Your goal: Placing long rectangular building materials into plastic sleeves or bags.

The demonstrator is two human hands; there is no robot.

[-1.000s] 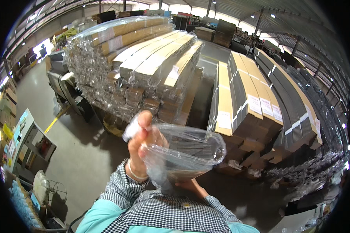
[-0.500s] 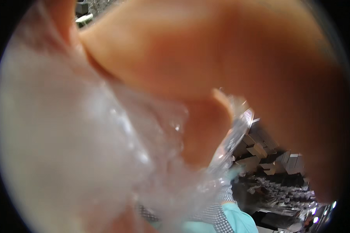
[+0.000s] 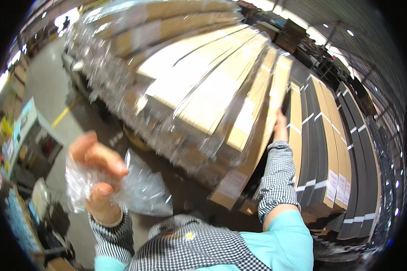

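Observation:
My left hand [image 3: 97,171], fingers curled, grips a crumpled piece of clear plastic film [image 3: 147,192] that hangs toward my apron. My right hand [image 3: 281,126] reaches forward, its fingers stretched along the side of a long brown cardboard carton [image 3: 257,131] and partly hidden by the edge. That carton is at the right end of a row of long flat cartons [image 3: 212,86] under loose clear wrap [image 3: 158,131]. A white label [image 3: 233,183] is on its near end.
To the right stand strapped stacks of brown and black cartons [image 3: 323,149], with a narrow gap before them. A white-topped table [image 3: 25,124] is at the left, beside grey floor [image 3: 45,86] with a yellow line. Stacked dark goods [image 3: 291,36] stand farther back.
A hand and clear plastic that filled the view close up have moved away. My left hand is now lower left with the film, my right hand out at the carton.

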